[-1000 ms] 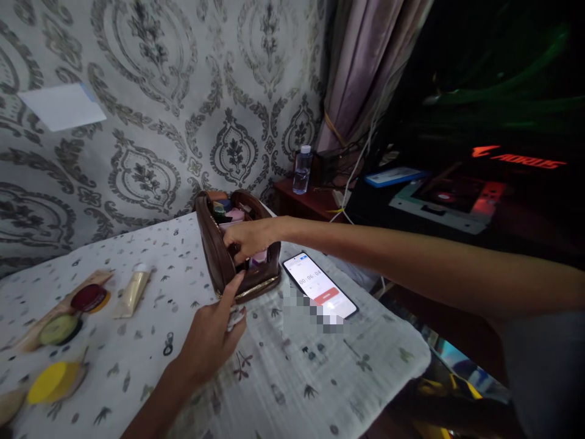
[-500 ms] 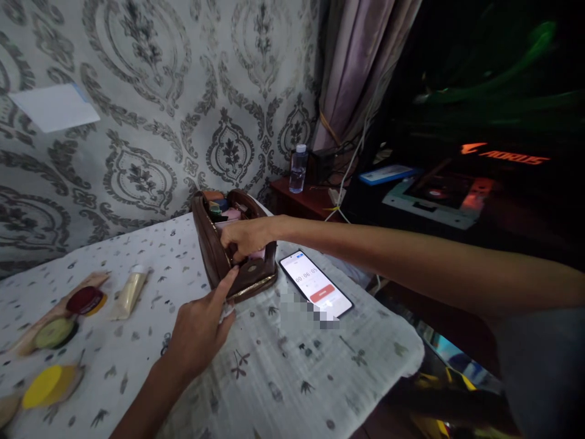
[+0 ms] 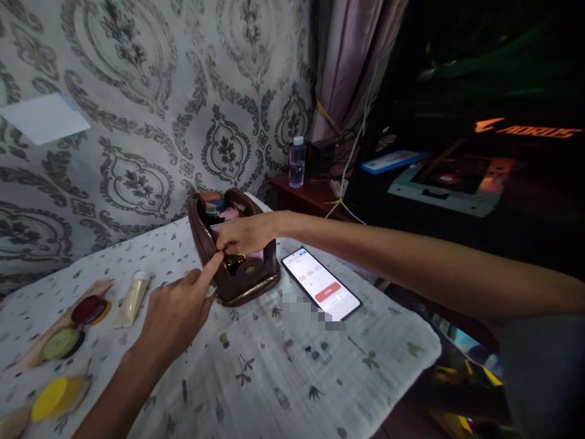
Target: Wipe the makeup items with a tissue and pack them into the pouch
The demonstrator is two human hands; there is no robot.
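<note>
A brown zippered pouch [image 3: 249, 292] lies unzipped on the patterned cloth, with several small cosmetic items inside. My right hand [image 3: 242, 235] reaches into its opening from the right, fingers curled down; whatever they grip is hidden. Below those fingers a shiny amber item [image 3: 234, 262] shows, and pink items [image 3: 231, 214] lie farther back. My left hand [image 3: 178, 305] is at the pouch's near left side. Its index finger is stretched to the rim by the right fingertips, and the thumb is apart.
Right of the pouch lies a lit phone [image 3: 322, 283] showing a timer. At left are a cream tube [image 3: 132, 299], a dark red round container [image 3: 91, 310], a green-lidded one [image 3: 63, 343] and a yellow-lidded one [image 3: 57, 397]. A water bottle [image 3: 297, 161] stands behind.
My left index finger has moved up and left along the pouch rim. My right hand stays inside, shifted slightly, and the amber item now shows beneath it. The camera view has shifted a little.
</note>
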